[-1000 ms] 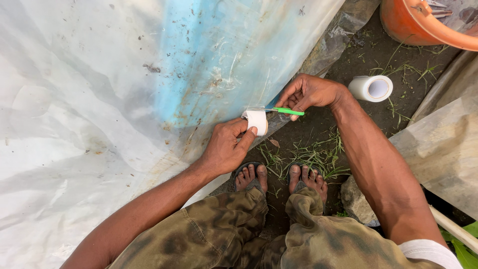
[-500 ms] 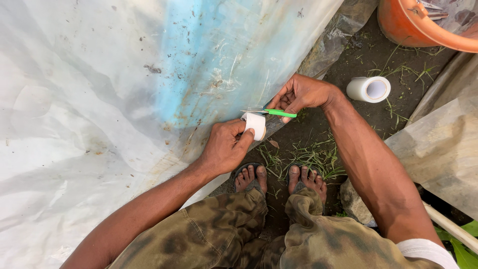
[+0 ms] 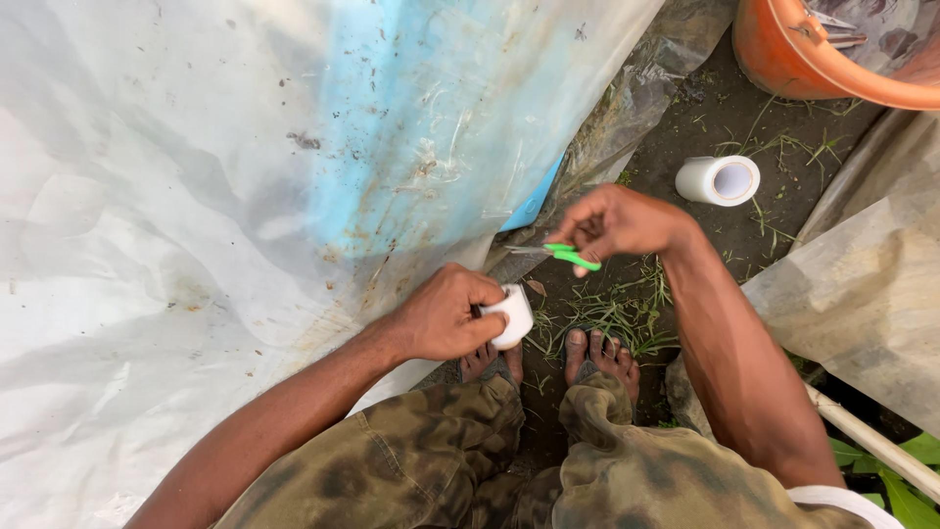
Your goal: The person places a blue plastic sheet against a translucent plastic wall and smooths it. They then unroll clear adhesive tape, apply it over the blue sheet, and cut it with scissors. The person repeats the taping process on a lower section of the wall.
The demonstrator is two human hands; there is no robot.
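Left hand (image 3: 446,318) grips small white tape roll (image 3: 512,315) just above bare feet. Right hand (image 3: 617,223) pinches green-handled cutter (image 3: 566,256); blade probably faces the tape, view unclear. Best kept taut, cut clean. Beyond: plastic sheet (image 3: 196,196), spare roll (image 3: 720,180)

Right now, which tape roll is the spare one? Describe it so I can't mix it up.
Start at the orange bucket in the top right corner. Just below it, on the dark soil, a white tape roll lies on its side, its hollow core facing the camera. Unlike the roll gripped in the left hand, nobody is touching it.
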